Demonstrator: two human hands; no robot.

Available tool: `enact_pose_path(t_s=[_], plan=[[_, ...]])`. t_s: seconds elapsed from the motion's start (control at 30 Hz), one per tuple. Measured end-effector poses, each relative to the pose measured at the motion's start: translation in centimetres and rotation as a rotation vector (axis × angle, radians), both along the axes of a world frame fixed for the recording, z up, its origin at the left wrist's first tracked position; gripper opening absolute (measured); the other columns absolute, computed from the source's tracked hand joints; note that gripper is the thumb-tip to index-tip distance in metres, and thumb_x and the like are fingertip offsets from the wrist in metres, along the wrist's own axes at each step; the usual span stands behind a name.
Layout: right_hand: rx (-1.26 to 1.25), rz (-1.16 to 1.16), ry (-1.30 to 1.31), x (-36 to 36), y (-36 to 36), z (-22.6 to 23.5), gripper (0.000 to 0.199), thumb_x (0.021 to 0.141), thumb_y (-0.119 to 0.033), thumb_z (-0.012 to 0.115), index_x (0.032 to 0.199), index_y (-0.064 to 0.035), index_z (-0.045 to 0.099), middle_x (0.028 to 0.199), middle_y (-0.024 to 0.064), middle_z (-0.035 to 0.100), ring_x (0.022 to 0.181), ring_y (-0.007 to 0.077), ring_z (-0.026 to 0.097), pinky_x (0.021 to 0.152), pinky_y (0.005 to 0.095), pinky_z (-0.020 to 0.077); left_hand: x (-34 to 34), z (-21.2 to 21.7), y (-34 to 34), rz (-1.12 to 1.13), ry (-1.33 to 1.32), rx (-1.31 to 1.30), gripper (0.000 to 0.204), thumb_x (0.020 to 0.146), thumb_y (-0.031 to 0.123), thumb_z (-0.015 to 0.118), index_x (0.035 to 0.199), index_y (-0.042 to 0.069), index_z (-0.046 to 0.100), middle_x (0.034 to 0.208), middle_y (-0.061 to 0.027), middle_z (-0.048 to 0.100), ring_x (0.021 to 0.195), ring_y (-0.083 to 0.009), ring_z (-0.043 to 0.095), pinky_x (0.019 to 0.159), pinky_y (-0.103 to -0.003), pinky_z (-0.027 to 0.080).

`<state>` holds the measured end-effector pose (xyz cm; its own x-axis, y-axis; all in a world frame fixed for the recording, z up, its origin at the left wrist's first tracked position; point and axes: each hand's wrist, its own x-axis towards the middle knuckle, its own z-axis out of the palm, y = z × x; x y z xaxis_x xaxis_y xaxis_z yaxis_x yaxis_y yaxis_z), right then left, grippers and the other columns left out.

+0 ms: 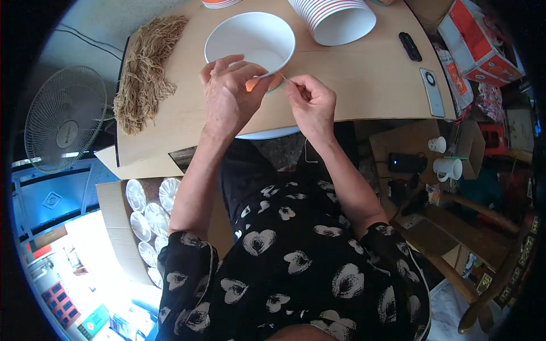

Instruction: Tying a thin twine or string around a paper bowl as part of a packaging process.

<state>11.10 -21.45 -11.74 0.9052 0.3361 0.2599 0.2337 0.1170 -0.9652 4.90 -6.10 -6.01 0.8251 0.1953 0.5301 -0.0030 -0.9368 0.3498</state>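
Observation:
A round paper tub (250, 37), white inside with some orange on its outside, stands tilted at the table's near middle. My left hand (230, 85) grips its near rim, thumb and fingers closed on the wall. Just right of the tub, my right hand (313, 102) is closed in a pinch on a thin string (284, 78) that runs toward the rim. A loose pale string end (306, 152) hangs below my right wrist. How the string meets the tub is hidden by my left hand and the wall.
A heap of tan twine (149, 68) lies at the table's left. Nested paper tubs (344, 25) lie at the back. A black object (409, 46) and a phone (432, 92) rest at right. A fan (65, 119) and a carton of clear plastic items (108, 227) stand left.

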Motion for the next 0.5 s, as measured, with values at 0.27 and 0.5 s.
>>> enact_pose_path(t_s=[0.27, 0.5], plan=[[-0.008, 0.028, -0.007, 0.6, 0.8, 0.1, 0.008, 0.096, -0.005, 0.069, 0.093, 0.0021, 0.070, 0.075, -0.0078, 0.060, 0.065, -0.0021, 0.047, 0.057, 0.0165, 0.0377, 1.0, 2.4, 1.9, -0.184, 0.116, -0.233, 0.021, 0.093, 0.014, 0.070, 0.112, 0.006, 0.076, 0.100, -0.0142, 0.077, 0.089, -0.0283, 0.075, 0.077, -0.035, 0.058], [-0.004, 0.020, 0.022, 0.8, 1.4, 0.7, 0.012, 0.094, -0.009, 0.072, 0.092, 0.0032, 0.070, 0.070, -0.0019, 0.065, 0.063, 0.0021, 0.054, 0.057, 0.0216, 0.0435, 4.5, 3.3, 5.3, -0.427, 0.480, -0.327, 0.023, 0.092, 0.013, 0.068, 0.112, 0.004, 0.075, 0.093, -0.0137, 0.076, 0.081, -0.0184, 0.073, 0.075, -0.034, 0.057]])
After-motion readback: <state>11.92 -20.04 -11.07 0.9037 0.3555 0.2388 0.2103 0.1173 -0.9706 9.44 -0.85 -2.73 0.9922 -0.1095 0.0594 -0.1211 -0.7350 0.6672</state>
